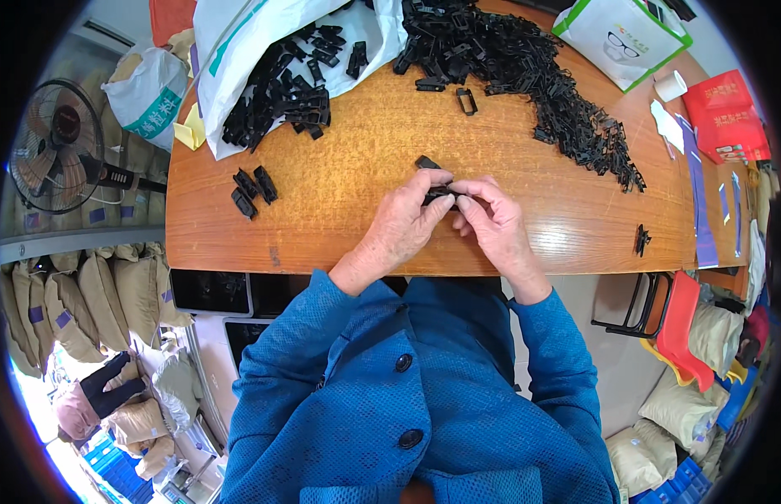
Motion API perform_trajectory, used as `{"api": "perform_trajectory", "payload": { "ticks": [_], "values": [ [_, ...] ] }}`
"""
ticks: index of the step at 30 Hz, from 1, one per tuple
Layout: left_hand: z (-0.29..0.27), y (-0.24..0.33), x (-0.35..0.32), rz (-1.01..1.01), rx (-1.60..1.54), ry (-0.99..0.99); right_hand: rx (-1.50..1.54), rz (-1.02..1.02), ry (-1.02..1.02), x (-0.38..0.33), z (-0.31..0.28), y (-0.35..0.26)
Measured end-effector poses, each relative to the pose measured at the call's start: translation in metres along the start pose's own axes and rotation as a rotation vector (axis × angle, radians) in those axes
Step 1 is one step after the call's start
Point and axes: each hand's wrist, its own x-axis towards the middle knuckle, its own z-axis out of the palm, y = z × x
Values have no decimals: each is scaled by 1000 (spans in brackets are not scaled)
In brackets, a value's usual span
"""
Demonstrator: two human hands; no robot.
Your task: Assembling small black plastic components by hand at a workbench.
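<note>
Table (340,197) with parts (470,42), fan (56,143) nearby

Shows up in print as big teal characters on a white plastic bag (145,91), well left of and beyond the grip (442,202). Appears also as small lettering above drawn glasses (624,45) on a white, green-edged bag (594,38), beyond the grip and rightward, and as pale characters on a red package (720,126), farther right.
</note>
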Motion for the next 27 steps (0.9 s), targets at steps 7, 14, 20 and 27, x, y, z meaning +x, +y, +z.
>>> {"api": "perform_trajectory", "payload": {
  "ticks": [7, 14, 20, 27],
  "values": [
    [3, -5, 16, -160, -435, -28, 535, 267, -90, 15, -15, 9],
    [-14, -1, 36, -242, -593, -98, 551, 330, -103, 36, -13, 11],
    [-23, -14, 65, -82, -34, -239, -258, -69, -121, 73, -42, 19],
    [-9, -16, 148, 375, 689, -8, -1287, -602, 242, 148, -82, -8]
  ]
}}
